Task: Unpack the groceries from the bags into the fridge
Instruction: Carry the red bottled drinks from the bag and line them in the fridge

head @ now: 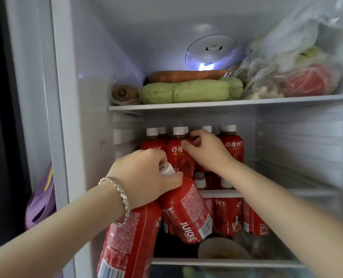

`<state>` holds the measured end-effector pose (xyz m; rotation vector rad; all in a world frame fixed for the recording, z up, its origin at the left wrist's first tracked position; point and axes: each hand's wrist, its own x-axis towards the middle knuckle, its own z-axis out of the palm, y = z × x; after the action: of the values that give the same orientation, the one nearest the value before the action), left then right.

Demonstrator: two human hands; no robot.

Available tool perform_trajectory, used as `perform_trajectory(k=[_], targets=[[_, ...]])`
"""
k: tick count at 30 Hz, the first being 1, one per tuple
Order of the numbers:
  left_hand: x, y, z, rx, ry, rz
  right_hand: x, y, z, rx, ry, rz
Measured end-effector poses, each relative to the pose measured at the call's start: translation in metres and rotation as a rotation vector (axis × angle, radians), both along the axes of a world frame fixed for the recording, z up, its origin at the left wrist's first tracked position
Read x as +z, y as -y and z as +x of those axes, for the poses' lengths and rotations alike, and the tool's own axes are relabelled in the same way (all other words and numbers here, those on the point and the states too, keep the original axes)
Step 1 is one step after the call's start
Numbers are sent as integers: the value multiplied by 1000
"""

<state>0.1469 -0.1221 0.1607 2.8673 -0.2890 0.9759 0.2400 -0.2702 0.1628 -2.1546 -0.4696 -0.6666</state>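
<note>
The fridge stands open in front of me. My left hand (pixel 146 175), with a silver bracelet on the wrist, grips two red juice bottles (pixel 186 213) by their white-capped necks; they hang tilted in front of the shelves. My right hand (pixel 204 151) reaches onto the middle shelf (pixel 317 192) and its fingers close around a standing red juice bottle (pixel 179 157) in a row of several white-capped ones. More red bottles (pixel 228 215) stand on the shelf below.
On the top shelf (pixel 267 102) lie pale green squashes (pixel 186 91), a carrot (pixel 184 76) and clear plastic bags of vegetables (pixel 291 67). A bowl (pixel 222 249) sits low in the fridge. A purple bag (pixel 41 199) hangs at the left, outside the fridge wall.
</note>
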Motion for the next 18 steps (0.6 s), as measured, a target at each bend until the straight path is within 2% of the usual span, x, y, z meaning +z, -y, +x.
perform_trajectory(k=[2, 4, 6, 8, 12, 15, 18], targets=[[4, 3, 1, -4, -11, -2, 1, 14, -25, 269, -104, 56], [11, 10, 3, -15, 12, 3, 0, 27, -50, 552, -326, -67], [19, 20, 4, -41, 52, -9, -5, 36, -62, 639, -379, -176], [27, 32, 8, -86, 82, -27, -9, 41, -65, 552, -271, -162], [45, 58, 15, -185, 150, -119, -6, 63, -62, 418, -27, 100], [49, 77, 27, -240, 277, -238, -7, 88, -50, 234, 101, 256], [40, 102, 46, -227, 407, -145, -16, 103, -36, 113, 116, 330]])
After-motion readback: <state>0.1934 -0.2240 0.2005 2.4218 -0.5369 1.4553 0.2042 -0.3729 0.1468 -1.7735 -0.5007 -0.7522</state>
